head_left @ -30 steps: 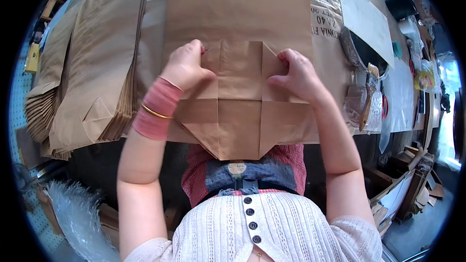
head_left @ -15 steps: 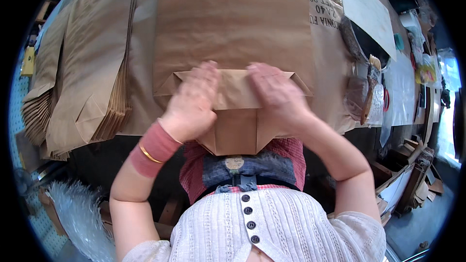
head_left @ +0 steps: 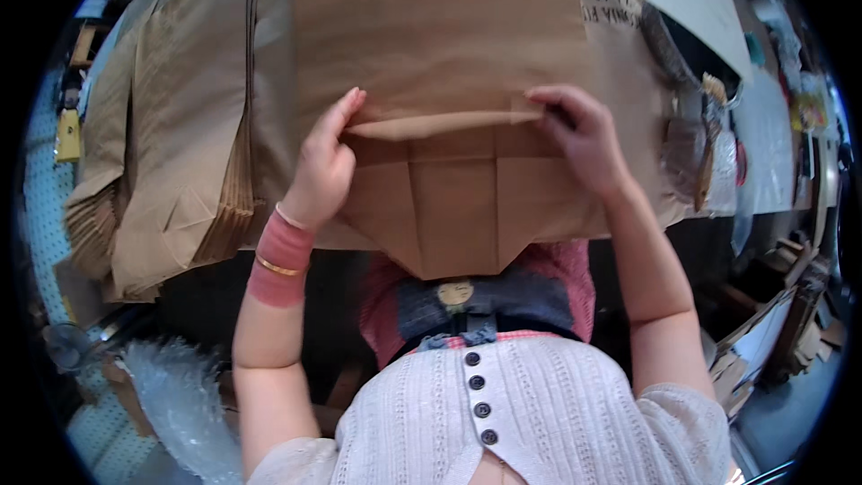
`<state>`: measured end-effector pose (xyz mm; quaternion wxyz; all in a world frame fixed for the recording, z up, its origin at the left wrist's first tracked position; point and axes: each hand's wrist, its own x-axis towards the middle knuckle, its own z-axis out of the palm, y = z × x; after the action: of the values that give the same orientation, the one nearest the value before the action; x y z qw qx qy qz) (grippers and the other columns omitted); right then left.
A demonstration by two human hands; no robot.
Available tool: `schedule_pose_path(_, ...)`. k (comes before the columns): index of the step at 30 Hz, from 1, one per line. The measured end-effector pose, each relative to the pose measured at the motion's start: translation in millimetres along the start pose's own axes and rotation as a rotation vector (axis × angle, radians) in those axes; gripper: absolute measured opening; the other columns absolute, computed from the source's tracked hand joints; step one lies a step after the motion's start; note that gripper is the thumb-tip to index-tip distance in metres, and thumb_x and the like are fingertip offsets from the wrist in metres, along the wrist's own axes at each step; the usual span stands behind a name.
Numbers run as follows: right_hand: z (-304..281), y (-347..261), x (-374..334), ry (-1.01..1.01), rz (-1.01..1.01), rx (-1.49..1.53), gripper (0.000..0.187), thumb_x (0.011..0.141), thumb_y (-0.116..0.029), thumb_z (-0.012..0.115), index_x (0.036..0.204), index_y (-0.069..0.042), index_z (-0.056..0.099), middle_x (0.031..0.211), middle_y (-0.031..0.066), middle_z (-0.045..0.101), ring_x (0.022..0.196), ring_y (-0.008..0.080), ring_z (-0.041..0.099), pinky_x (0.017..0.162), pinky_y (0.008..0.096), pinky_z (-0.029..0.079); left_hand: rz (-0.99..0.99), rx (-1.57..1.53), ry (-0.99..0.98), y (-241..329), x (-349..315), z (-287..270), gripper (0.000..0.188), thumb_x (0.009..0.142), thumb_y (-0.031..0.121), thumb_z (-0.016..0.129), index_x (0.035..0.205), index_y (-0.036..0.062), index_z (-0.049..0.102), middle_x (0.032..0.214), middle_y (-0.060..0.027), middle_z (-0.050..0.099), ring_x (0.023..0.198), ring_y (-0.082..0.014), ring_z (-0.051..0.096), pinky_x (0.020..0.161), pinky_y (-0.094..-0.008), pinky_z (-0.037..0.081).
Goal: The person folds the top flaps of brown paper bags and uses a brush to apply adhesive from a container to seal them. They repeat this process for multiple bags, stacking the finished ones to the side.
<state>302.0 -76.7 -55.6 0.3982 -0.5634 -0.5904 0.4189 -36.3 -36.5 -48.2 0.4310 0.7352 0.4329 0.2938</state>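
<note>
Bag: a flat brown paper bag [head_left: 431,45] lies on the desk [head_left: 628,99] in front of the person, its folded bottom end hanging over the near edge — handy for creasing.
Left hand: the left hand [head_left: 323,166] rests at the flap's left corner, fingers together, pinning it.
Right hand: the right hand [head_left: 579,130] pinches the flap's right end, holding the fold flat.
Side stack: more flat bags [head_left: 171,153] wait to the left — within easy reach.
</note>
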Motion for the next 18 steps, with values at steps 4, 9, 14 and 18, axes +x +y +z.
schedule_pose_path(4,3,9,18,0.058,-0.13,-0.055,0.018,0.082,-0.004,0.066,0.099,0.001,0.066,0.1,0.0101,0.066,0.094,0.0247,0.06,0.084,0.0355,0.048,0.146,0.503,0.27,34,26,28,0.046,0.075,0.013,0.076,0.115,0.0023,0.058,0.104,-0.0156,0.063,0.098,-0.0328,0.063,0.086,-0.0375,0.051)
schedule_pose_path(9,8,21,18,0.099,-0.27,-0.184,0.018,0.082,-0.009,0.066,0.097,0.0,0.066,0.1,0.0107,0.066,0.094,0.0283,0.06,0.085,0.0366,0.047,0.092,0.503,0.465,29,34,57,0.043,0.071,0.016,0.082,0.105,0.0024,0.061,0.095,-0.0137,0.066,0.085,-0.0294,0.065,0.076,-0.0365,0.052)
schedule_pose_path(14,14,11,12,0.284,-0.328,-0.105,0.017,0.08,-0.009,0.067,0.095,-0.002,0.067,0.097,0.0108,0.066,0.093,0.0288,0.06,0.083,0.0361,0.048,0.012,0.146,0.325,19,26,37,0.036,0.075,0.008,0.08,0.105,-0.0011,0.063,0.095,-0.0061,0.067,0.086,-0.0128,0.064,0.078,-0.0273,0.051)
schedule_pose_path(18,21,-28,-13,0.315,-0.603,-0.304,0.016,0.077,-0.009,0.067,0.092,-0.007,0.068,0.089,0.0107,0.064,0.086,0.029,0.062,0.075,0.0369,0.051,-0.029,0.005,0.151,20,24,16,0.039,0.077,0.002,0.075,0.113,-0.004,0.061,0.098,-0.0031,0.066,0.09,-0.0107,0.061,0.081,-0.0255,0.05)
